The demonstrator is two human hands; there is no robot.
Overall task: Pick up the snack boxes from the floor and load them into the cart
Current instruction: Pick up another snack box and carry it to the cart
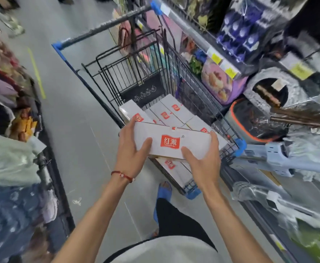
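At frame centre, the left hand and right hand grip opposite ends of one white snack box (red logo up), fingers curled round it, above the wire cart, which already contains similar boxes.

The snack box is pale grey-white with a red logo patch (white lettering inside), the cart black wire with blue corner caps, the floor grey with a yellow stripe, the wrist cord red.
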